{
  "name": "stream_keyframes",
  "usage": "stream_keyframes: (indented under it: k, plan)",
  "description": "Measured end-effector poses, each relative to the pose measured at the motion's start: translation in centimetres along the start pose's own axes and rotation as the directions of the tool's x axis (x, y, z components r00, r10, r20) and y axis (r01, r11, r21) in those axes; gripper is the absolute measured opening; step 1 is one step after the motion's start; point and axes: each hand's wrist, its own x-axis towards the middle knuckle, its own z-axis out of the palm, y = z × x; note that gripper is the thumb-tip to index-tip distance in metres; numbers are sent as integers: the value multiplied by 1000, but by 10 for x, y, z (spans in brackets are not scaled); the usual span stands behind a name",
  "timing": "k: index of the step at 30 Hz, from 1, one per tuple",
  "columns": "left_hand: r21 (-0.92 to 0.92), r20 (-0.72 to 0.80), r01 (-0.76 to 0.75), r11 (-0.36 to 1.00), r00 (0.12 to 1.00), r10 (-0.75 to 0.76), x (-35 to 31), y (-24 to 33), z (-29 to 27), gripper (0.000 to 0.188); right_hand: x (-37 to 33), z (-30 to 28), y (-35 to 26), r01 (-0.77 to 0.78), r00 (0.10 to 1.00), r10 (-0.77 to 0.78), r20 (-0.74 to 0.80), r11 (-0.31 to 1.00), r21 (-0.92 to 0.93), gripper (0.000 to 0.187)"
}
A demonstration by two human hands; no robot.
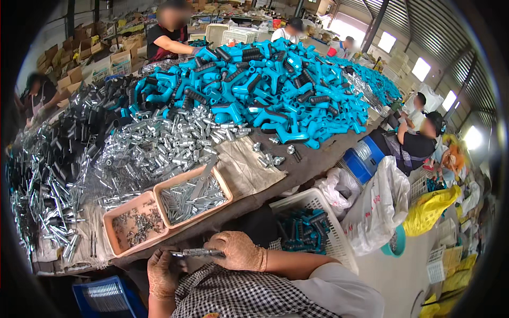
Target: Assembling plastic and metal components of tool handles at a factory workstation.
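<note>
Above my checked apron, close to the table edge, my right hand (239, 251) is closed around one end of a slim silver metal shaft (195, 253), which lies roughly level and points left. My left hand (161, 274) is at the shaft's other end, its thumb and fingers pinched together. What those fingers hold is too small to make out. Both hands wear thin, stained gloves. Just beyond them, a peach tray (230, 197) holds many thin metal pins with a flat metal strip lying across them. Beside it another peach tray (110, 233) contains tiny metal pieces.
Silver metal fittings (154, 151) and a large heap of teal-and-black tool handles (265, 90) cover the table. To my right stand a white crate (339, 241) of teal-and-black parts and white bags (379, 206). A blue bin (79, 291) sits lower left. Several people work around the table.
</note>
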Motion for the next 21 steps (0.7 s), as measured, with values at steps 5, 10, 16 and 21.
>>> stream_keyframes:
  k: [5,10,16,21]
  plan:
    - [32,-17,-5,999,1000,5,1,5,7,22,-3,2,-2,9,1000,-9,18,1000,-5,36]
    - [25,-4,60,998,998,-60,4,8,9,20,-10,4,-3,22,1000,-23,-2,999,-24,37]
    - [-4,-47,66,998,997,-66,2,4,8,18,-9,-1,1,8,1000,-8,7,999,-35,36]
    - [23,-54,87,996,995,-86,5,-1,8,20,-10,-6,-1,8,1000,-6,30,998,-56,37]
